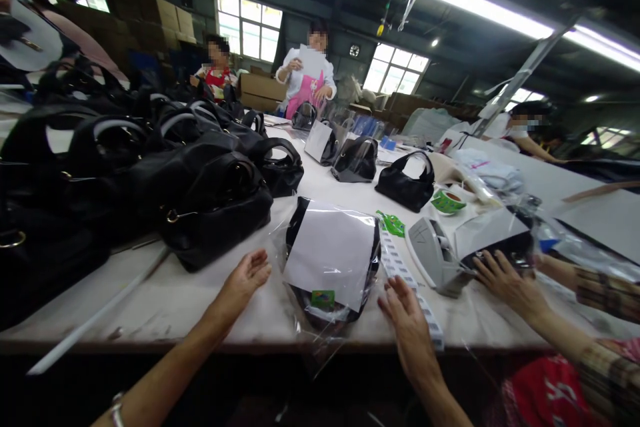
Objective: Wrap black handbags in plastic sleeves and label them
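In front of me lies a black handbag (295,220) inside a clear plastic bag (280,293). A white paper sheet (330,247) covers most of its upper side, and a small green sticker (323,299) shows near the front end. My left hand (247,279) is just left of the plastic, open and holding nothing. To the right, my right hand (404,313) is also open, its fingers apart and near a strip of printed labels (400,263). Both hands appear apart from the wrapped handbag.
Black handbags (215,207) are heaped on the left. A grey tape dispenser (433,250), green label roll (449,201) and another black handbag (407,180) stand to the right. A co-worker's hand (515,287) rests on a wrapped bag. Another person (307,77) stands across the table.
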Tool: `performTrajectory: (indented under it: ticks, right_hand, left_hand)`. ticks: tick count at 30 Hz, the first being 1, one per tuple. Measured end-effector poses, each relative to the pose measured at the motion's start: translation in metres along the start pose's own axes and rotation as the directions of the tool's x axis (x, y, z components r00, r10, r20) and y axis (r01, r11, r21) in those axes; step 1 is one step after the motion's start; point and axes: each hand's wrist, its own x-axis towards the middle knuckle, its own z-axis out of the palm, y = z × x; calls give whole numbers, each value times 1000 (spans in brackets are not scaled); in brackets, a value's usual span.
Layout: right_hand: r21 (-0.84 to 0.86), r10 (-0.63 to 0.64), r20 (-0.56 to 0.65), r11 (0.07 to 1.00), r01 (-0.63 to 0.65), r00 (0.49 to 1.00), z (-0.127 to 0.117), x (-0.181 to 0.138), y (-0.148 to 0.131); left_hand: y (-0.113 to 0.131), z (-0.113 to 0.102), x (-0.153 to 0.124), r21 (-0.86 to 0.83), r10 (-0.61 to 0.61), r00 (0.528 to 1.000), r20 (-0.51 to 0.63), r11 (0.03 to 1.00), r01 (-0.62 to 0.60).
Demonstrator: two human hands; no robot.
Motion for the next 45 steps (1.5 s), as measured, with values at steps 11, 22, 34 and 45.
performTrajectory:
  ticks: [11, 22, 34, 45]
  right_hand:
    - [298, 264, 289, 888, -349, 920, 24, 0, -44]
    - [-265, 329, 445, 937, -229, 833, 0, 71, -135]
    - [-329, 37, 434, 936, 121, 900, 28, 119, -68]
    - [-173, -443, 250, 854, 490, 861, 27, 126, -112]
  left_hand:
    - [27, 41, 21, -65, -158, 969, 187, 983, 173]
    - [135, -2, 62, 327, -115, 939, 325, 945, 3]
    - [100, 26, 100, 663, 211, 931, 297, 657, -360]
    - [196, 90, 135, 223, 459, 716, 526, 739, -636]
